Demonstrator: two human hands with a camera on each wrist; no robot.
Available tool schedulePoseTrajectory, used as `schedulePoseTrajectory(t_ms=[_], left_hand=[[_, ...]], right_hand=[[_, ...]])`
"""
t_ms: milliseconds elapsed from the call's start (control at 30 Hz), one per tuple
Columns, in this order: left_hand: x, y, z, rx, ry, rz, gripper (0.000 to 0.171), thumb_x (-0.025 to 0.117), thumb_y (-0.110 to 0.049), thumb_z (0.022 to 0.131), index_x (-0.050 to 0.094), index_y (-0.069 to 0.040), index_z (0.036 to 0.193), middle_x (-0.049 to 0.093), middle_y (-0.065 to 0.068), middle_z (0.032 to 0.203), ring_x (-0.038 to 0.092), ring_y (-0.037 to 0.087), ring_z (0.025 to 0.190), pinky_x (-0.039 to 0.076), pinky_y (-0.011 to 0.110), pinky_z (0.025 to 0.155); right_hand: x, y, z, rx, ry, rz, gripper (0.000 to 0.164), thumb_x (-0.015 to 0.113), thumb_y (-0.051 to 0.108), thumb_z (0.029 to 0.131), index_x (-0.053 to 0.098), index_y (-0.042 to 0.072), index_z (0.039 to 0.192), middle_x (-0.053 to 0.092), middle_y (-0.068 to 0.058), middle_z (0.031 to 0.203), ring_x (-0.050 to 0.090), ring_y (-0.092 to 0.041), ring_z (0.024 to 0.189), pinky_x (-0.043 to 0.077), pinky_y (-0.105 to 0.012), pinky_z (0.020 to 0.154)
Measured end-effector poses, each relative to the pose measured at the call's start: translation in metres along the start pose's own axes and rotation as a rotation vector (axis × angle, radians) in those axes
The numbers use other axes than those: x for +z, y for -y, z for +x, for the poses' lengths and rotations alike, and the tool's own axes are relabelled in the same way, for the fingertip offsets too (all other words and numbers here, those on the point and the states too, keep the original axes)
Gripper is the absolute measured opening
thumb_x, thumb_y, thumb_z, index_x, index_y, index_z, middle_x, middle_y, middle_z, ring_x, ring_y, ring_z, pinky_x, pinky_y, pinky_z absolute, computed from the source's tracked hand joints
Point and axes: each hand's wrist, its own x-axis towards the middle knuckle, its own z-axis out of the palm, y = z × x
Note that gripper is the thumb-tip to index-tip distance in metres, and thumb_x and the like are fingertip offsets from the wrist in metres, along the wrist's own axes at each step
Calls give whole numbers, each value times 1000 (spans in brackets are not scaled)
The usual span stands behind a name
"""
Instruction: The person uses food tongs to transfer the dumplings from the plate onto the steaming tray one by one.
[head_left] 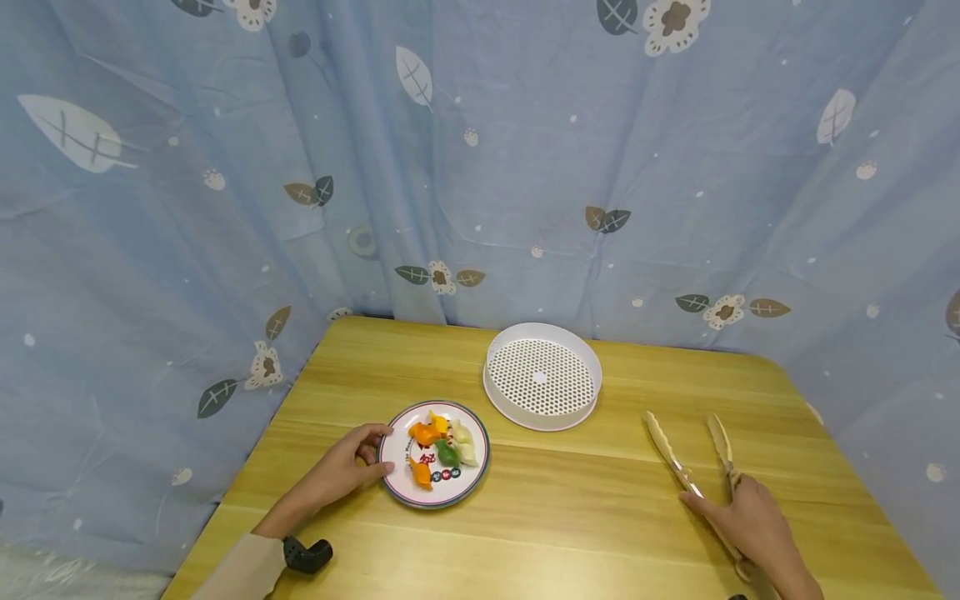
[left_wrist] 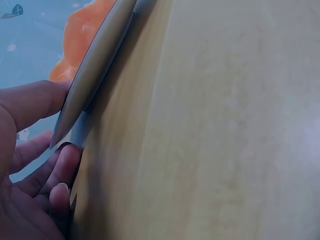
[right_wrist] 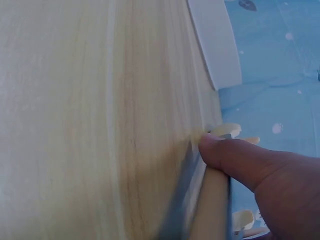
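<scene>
At the left of the table my left hand (head_left: 339,468) holds the rim of a round white plate (head_left: 452,493) with a dark edge. In the left wrist view the thumb lies at the top of the plate's edge (left_wrist: 95,65), with curled fingers below it. Several small dumpling-shaped pieces, orange, yellow, green (head_left: 447,454) and pale (head_left: 465,446), lie on the plate. On the right, my right hand (head_left: 756,518) grips a pair of metal tongs (head_left: 663,443) with beige scalloped tips. Their two arms are spread, with nothing between the tips. My thumb (right_wrist: 215,150) presses along one arm.
A round white steamer tray (head_left: 540,379) with a perforated base and raised wall stands near the table's back edge, between plate and tongs. The wooden table (head_left: 570,508) is bordered by blue patterned curtains (head_left: 517,183) behind and at both sides.
</scene>
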Motion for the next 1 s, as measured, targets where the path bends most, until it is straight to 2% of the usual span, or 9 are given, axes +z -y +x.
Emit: schedulePoseTrajectory(t_ms=[100,167,233,367,567,667,767,900,1000], left_hand=[[-2,1,0,-15,13,-12,56,82,-17,90,57,-8,139,57,13,120,52,24,89,45,27,69],[-3,1,1,-18,27,-12,58,83,-19,89,56,-10,140,57,13,121,52,25,89,46,27,68],[-4,1,2,-21,37,-16,61,84,-22,88,55,-11,140,57,12,122,53,25,89,46,27,67],[-5,2,2,-9,60,-20,66,86,-24,86,54,-10,142,58,13,124,53,26,90,46,27,67],[-5,0,1,-2,58,-16,67,87,-24,86,54,-9,142,58,13,125,53,24,89,45,27,66],[-5,0,0,-13,49,-17,65,85,-23,87,54,-9,142,58,14,124,53,24,89,45,26,65],[-4,1,0,-29,35,-19,64,85,-23,88,55,-11,142,58,13,123,53,24,88,45,26,64],[-4,3,1,-39,32,-27,65,86,-23,87,55,-12,143,57,12,122,53,24,88,45,26,64],[-4,4,2,-33,34,-26,65,86,-23,87,55,-12,143,58,12,122,53,25,88,45,26,64]], right_hand=[[-3,2,-1,4,4,58,105,71,63,89,35,-27,130,58,-34,97,64,-34,75,53,-44,62],[-5,3,-1,1,-5,78,112,72,61,90,25,-28,139,58,-38,103,66,-38,80,55,-48,66],[-6,2,1,5,-5,88,114,72,59,91,20,-28,141,58,-39,103,66,-38,80,55,-49,66],[-6,1,4,2,-17,46,119,69,60,92,14,-33,141,47,-53,120,60,-57,98,53,-58,74],[-5,1,1,15,-64,43,119,71,66,88,22,-27,144,47,-50,126,55,-61,109,48,-63,83],[-7,4,0,31,-74,45,122,68,69,88,20,-26,147,43,-49,133,48,-64,117,44,-67,90],[-8,7,-1,33,-87,47,121,65,70,90,19,-25,149,56,-42,116,51,-62,115,42,-69,93],[-9,10,-2,24,-90,46,117,63,70,92,23,-24,149,63,-12,86,63,-42,89,45,-65,88],[-8,13,-3,-8,-110,39,98,63,68,92,43,-16,139,60,-5,78,57,-25,72,47,-53,78]])
